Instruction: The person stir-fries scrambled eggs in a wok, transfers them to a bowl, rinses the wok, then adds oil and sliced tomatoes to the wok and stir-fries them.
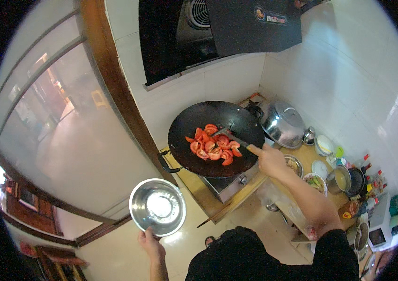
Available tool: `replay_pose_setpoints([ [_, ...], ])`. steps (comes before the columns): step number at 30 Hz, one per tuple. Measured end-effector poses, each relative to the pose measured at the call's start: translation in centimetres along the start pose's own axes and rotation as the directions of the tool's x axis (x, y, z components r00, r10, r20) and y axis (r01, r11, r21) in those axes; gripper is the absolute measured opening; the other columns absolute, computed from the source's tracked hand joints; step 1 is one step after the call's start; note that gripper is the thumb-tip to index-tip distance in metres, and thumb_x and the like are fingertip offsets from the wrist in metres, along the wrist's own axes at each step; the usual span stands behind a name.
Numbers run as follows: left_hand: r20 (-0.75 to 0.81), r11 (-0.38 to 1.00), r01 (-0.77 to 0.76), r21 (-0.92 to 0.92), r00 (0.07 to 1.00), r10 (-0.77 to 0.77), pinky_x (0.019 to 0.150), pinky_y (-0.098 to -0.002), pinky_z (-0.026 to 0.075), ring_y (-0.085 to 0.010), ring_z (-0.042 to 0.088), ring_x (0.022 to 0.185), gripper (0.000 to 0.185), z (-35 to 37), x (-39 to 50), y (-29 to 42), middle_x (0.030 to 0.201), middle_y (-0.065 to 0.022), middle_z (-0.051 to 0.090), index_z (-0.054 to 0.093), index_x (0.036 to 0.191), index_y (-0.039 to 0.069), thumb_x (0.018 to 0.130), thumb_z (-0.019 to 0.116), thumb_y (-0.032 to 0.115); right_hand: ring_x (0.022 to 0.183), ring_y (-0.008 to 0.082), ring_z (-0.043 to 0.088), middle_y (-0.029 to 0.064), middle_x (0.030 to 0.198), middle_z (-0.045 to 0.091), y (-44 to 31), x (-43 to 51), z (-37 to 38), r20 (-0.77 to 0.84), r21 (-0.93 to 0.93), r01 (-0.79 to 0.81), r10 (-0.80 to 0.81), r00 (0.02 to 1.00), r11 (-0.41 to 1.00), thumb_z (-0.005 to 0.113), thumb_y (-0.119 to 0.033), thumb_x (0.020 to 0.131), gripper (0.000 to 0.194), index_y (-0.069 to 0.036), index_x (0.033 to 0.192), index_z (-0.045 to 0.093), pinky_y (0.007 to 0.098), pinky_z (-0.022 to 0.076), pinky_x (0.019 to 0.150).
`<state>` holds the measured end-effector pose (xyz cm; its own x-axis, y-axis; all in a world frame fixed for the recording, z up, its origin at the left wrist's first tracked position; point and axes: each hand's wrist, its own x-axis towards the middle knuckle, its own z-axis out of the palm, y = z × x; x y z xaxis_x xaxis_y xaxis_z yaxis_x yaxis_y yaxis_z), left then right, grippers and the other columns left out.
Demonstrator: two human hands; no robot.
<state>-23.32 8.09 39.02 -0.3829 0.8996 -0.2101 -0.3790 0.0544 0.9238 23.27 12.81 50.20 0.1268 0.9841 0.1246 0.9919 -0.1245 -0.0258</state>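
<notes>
A large dark wok [216, 112] stands on a gas stove [234, 186], with cut tomato wedges [214, 154] heaped in its middle. My right hand [271, 161] grips the handle of a metal spatula [236, 137] at the wok's right rim, and the spatula's blade rests among the wedges. To the lower left of the wok, my left hand [151, 242] holds a shiny stainless steel bowl [139, 207] by its near rim, over the floor. The bowl's inside shows bare metal with a bright reflection.
Right of the wok, a domed metal lid [283, 123] leans by the tiled wall. Along the wooden counter stand a plate of food [314, 183], a metal pot [339, 179], several bottles [367, 189] and a lidded jar [350, 209]. A black range hood [255, 28] hangs above. Left is a sliding glass door [90, 140].
</notes>
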Motion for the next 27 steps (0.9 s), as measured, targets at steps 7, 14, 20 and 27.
replay_pose_setpoints([
  [7, 0.209, 0.981, 0.144, 0.133, 0.963, -0.17, 0.062, -0.0319, 0.055, -0.0145, 0.064, 0.075, 0.017, -0.1, -2.7, -2.6, 0.093, -0.007, 0.066, 0.061, 0.107, 0.0, 0.094, 0.056, 0.008, 0.077, 0.0366, 0.068, 0.0175, 0.1, 0.058, -0.5, -3.6, -0.8, 0.131, -0.047, -0.069, 0.075, 0.989, 0.997, 0.062, -0.01, 0.085, 0.064, -0.032, 0.145, 0.054, 0.0469, 0.0558, 0.063],
  [14, 0.413, 0.796, 0.336, 0.502, 0.716, -0.563, 0.071, -0.036, 0.057, -0.0221, 0.063, 0.088, 0.02, 5.4, -7.0, -7.6, 0.094, -0.0106, 0.062, 0.059, 0.108, -0.005, 0.096, 0.061, 0.011, 0.09, 0.0382, 0.067, 0.0178, 0.106, 0.061, -0.9, -5.1, -1.5, 0.035, 0.253, -0.138, 0.134, 0.99, 0.958, 0.058, -0.009, 0.087, 0.061, -0.036, 0.142, 0.054, 0.0495, 0.0561, 0.075],
  [20, 0.672, 0.804, 0.347, 0.483, 0.442, -0.594, 0.069, -0.0391, 0.061, -0.0221, 0.069, 0.081, 0.023, 13.8, -10.7, -14.8, 0.099, -0.0105, 0.068, 0.062, 0.112, 0.0, 0.091, 0.054, 0.005, 0.088, 0.0398, 0.066, 0.0166, 0.105, 0.061, -0.2, -7.0, -3.5, -0.021, 0.431, -0.127, 0.15, 0.988, 0.893, 0.061, -0.007, 0.085, 0.066, -0.034, 0.145, 0.052, 0.0488, 0.0548, 0.072],
  [27, 0.701, 0.747, 0.237, 0.621, 0.258, -0.664, 0.078, -0.0435, 0.061, -0.0268, 0.068, 0.097, 0.03, 25.2, -19.1, -23.2, 0.114, -0.0137, 0.065, 0.057, 0.122, -0.001, 0.097, 0.06, 0.014, 0.091, 0.0416, 0.064, 0.0207, 0.107, 0.057, 3.2, -8.3, -1.6, -0.018, 0.587, -0.111, 0.151, 0.988, 0.802, 0.056, -0.002, 0.085, 0.069, -0.026, 0.149, 0.048, 0.0521, 0.0523, 0.077],
])
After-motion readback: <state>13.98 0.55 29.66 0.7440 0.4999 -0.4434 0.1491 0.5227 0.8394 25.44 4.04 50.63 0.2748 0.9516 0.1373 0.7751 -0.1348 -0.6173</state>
